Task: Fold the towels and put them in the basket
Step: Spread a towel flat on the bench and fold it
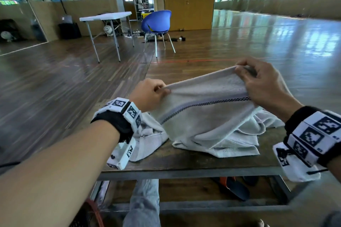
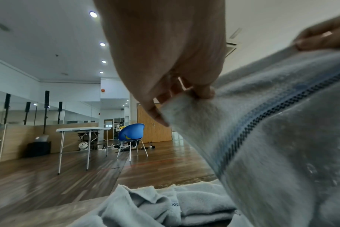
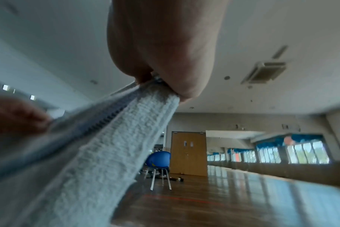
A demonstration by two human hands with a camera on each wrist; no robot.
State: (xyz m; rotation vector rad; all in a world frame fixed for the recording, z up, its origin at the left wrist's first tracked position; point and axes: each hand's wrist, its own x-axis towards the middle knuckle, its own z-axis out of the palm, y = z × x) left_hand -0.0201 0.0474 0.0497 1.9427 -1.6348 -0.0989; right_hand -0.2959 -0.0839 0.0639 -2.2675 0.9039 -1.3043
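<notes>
While my left hand (image 1: 147, 94) and right hand (image 1: 262, 83) each pinch the top hem of the towel (image 1: 206, 112), it hangs mid-frame, its lower part bunched on the tabletop (image 1: 184, 160) near the front edge. No readable writing; only a checkered stripe. Open floor (image 1: 258, 46) lies beyond.

The left hand (image 2: 165, 53) pinches a corner of the pale towel (image 2: 272, 138) above crumpled towels (image 2: 155, 205).

towel (image 1: 206, 116) on table (image 1: 184, 162), chair (image 1: 156, 23) behind
</notes>
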